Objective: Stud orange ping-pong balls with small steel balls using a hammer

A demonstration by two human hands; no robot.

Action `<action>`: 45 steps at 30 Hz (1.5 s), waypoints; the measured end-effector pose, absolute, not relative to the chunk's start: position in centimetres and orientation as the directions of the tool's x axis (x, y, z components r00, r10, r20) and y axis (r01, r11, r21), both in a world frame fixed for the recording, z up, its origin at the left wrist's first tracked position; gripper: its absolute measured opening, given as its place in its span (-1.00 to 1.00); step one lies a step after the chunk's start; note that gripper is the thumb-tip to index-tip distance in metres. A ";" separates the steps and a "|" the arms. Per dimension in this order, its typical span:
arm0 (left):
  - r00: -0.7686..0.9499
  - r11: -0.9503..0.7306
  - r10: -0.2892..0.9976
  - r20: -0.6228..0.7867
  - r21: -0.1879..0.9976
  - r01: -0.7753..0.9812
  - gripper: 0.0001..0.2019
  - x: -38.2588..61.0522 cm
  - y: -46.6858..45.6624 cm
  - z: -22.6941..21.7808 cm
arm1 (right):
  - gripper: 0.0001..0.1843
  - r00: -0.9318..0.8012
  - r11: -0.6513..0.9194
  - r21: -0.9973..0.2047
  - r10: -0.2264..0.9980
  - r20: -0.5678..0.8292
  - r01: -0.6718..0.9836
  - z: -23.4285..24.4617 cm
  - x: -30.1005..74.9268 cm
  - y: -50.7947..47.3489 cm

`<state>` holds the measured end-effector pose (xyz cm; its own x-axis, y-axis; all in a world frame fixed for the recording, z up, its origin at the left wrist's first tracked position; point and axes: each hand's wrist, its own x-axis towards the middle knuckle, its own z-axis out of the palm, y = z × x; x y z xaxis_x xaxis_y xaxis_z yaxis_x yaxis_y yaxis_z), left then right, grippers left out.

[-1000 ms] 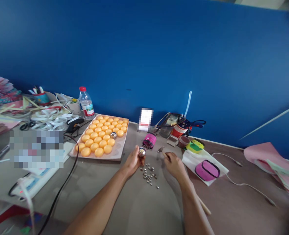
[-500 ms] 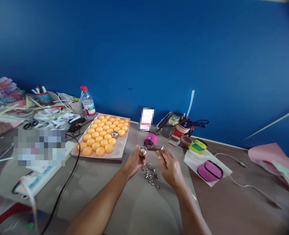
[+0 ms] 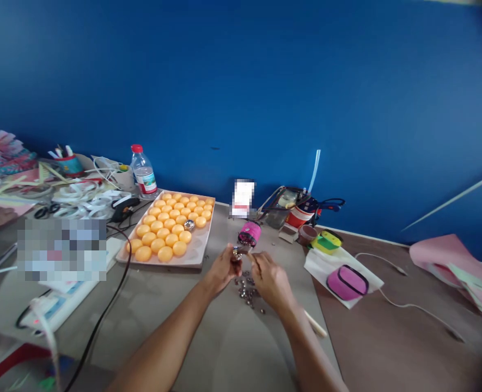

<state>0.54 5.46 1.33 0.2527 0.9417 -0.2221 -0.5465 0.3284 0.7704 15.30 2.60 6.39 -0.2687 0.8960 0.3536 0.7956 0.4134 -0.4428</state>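
My left hand (image 3: pixel 221 270) is closed around a small ball covered in shiny silver studs (image 3: pixel 236 253), held just above the table. My right hand (image 3: pixel 270 281) grips a small hammer with a wooden handle (image 3: pixel 315 323); its metal head (image 3: pixel 245 250) is right against the studded ball. Several loose silver studs (image 3: pixel 249 291) lie on the table under and between my hands. A pink tub of studs (image 3: pixel 249 233) lies on its side just behind them.
A tray (image 3: pixel 195 255) of several orange balls, one silver-studded, sits to the left. A water bottle (image 3: pixel 143 172), scissors, cables and a power strip clutter the left. A pink pouch (image 3: pixel 347 281), cups and tools lie to the right, pink paper (image 3: pixel 453 261) at far right.
My right hand has swung the hammer leftward, from apart at the right to its head touching the studded ball. My left hand has kept the ball almost in place.
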 end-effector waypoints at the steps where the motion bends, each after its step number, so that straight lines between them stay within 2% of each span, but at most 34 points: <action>1: 0.267 0.337 0.938 -0.224 0.773 -0.538 -0.53 0.5 5.5 1.4 | -0.72 -0.264 0.406 -0.452 0.901 0.345 0.794 6.3 15.3 2.7; 6: 0.283 0.364 0.929 -0.239 0.736 -0.571 -0.56 0.3 5.7 1.5 | -0.71 -0.083 0.317 -0.503 0.898 0.433 0.804 5.8 17.0 3.4; 8: 0.267 0.379 0.925 -0.270 0.696 -0.609 -0.58 0.2 5.8 1.4 | -0.71 -0.016 0.240 -0.485 0.907 0.421 0.841 5.3 18.3 3.9; 14: 0.248 0.389 0.921 -0.302 0.661 -0.641 -0.59 0.2 6.1 0.9 | -0.75 0.156 -0.097 -0.336 0.976 0.155 0.937 3.4 21.3 5.1; 19: 0.248 0.385 0.922 -0.297 0.648 -0.657 -0.60 0.1 6.1 0.6 | -0.78 0.215 -0.205 -0.243 0.976 0.016 0.948 2.4 21.8 5.5; 24: 0.260 0.372 0.928 -0.267 0.630 -0.681 -0.60 0.0 6.0 0.9 | -0.77 0.192 -0.192 -0.220 0.981 -0.024 0.956 2.2 21.5 5.3; 28: 0.263 0.389 0.921 -0.288 0.618 -0.684 -0.62 0.0 6.0 1.2 | -0.71 0.201 -0.167 -0.264 0.974 0.108 0.950 2.3 21.0 5.3; 30: 0.262 0.395 0.918 -0.299 0.614 -0.684 -0.63 0.0 6.0 1.3 | -0.71 0.092 -0.034 -0.361 0.985 0.144 0.932 2.4 20.4 5.3; 33: 0.273 0.401 0.915 -0.297 0.608 -0.685 -0.65 -0.1 5.9 1.4 | -0.73 -0.189 0.177 -0.502 0.982 0.028 0.846 2.7 19.1 5.0; 36: 0.263 0.394 0.918 -0.296 0.617 -0.681 -0.66 0.0 5.9 1.4 | -0.78 -0.313 0.257 -0.462 0.949 -0.047 0.849 3.0 17.5 4.4; 45: 0.267 0.390 0.921 -0.285 0.630 -0.671 -0.67 0.1 6.0 1.1 | -0.78 -0.260 0.230 -0.372 0.965 -0.033 0.899 2.7 15.6 4.1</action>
<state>0.09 6.02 1.12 0.2670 0.9205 -0.2851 -0.6711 0.3900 0.6305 15.64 4.11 2.70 -0.2604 0.9649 -0.0328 0.8992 0.2300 -0.3721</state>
